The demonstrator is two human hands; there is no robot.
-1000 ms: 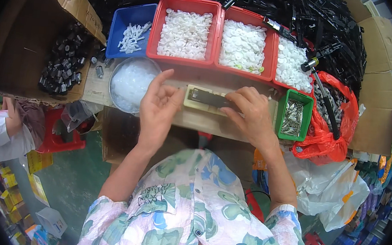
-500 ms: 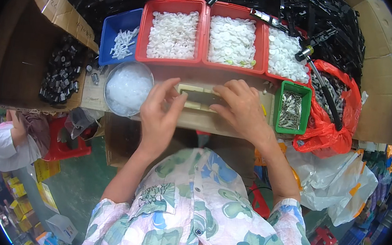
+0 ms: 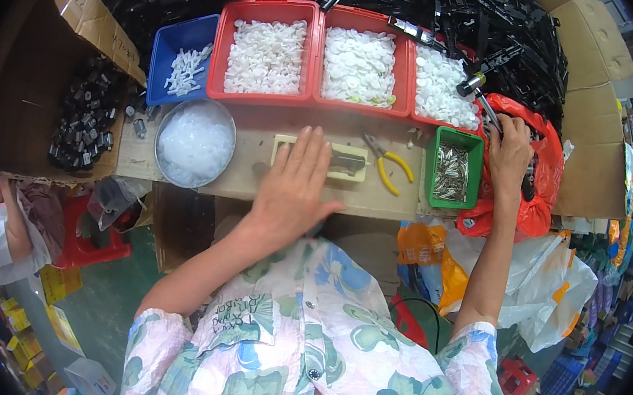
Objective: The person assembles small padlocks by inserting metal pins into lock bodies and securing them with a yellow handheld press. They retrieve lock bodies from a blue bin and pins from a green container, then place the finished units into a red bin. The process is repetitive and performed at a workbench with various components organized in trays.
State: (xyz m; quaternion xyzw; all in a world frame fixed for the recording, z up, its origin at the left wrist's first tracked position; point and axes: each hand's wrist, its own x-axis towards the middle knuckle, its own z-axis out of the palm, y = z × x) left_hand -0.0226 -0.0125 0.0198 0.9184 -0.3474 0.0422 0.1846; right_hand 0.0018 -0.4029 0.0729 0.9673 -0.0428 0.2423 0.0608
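At the far left we see black parts (image 3: pixel 80 123) heaped in a cardboard box, then a blue bin (image 3: pixel 164 50) of small white pieces and a round metal bowl (image 3: pixel 195 142) of translucent white bits on the wooden bench (image 3: pixel 257 180). Behind stand three red bins (image 3: pixel 356 102) of white discs.

Our left hand (image 3: pixel 292 189) lies flat and open, fingers spread, its tips touching the left end of the cream-coloured fixture block (image 3: pixel 320 157) at the bench's middle; it grips nothing. Half a second ago both hands were crowded over this block. Now only the left one remains there, so we judge the work on the block paused while a fresh part is fetched.

Yellow-handled pliers (image 3: pixel 386 166) lie just right of the block, then a green bin (image 3: pixel 451 171) of metal screws. Our right hand (image 3: pixel 510 149) has swung out past that bin into the red bag (image 3: pixel 532 211) of black parts; its fingers curl downward, but we cannot tell whether they have closed on anything
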